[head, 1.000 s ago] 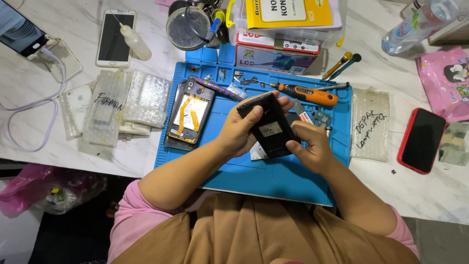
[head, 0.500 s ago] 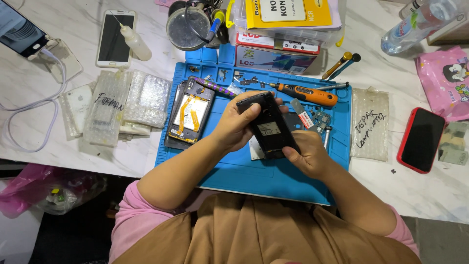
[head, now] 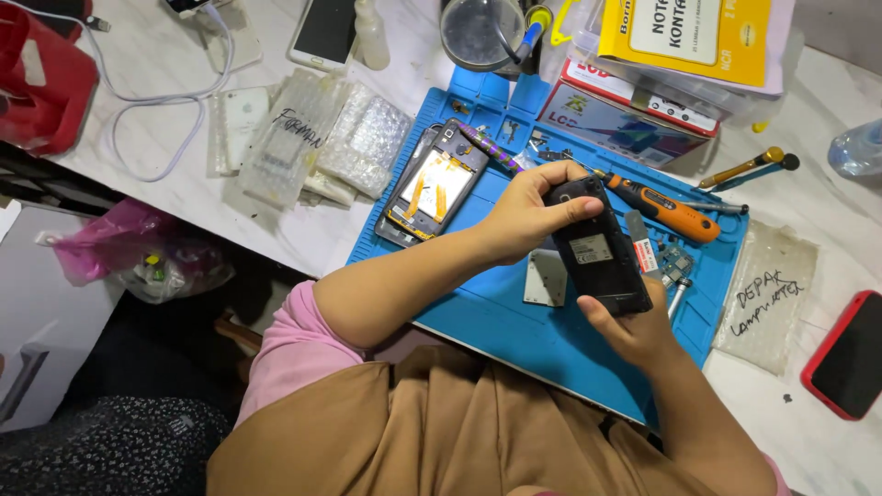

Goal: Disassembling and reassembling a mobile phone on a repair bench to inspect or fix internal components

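- Black phone body point(head: 597, 248) sits pinched between our grips, above the blue mat point(head: 514, 321).
- Left hand point(head: 524, 216) has shifted onto its top edge; right hand point(head: 634, 326) cups the bottom.
- The hold looks steadier.

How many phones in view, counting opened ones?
4: black phone held in both hands, opened phone on blue mat, white phone at top, red phone at right edge. Others may be hidden.

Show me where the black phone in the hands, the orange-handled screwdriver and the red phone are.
black phone held in both hands point(head: 597, 253): head view, middle of its back.
orange-handled screwdriver point(head: 663, 208): head view, middle of the handle.
red phone point(head: 850, 354): head view, dark screen.
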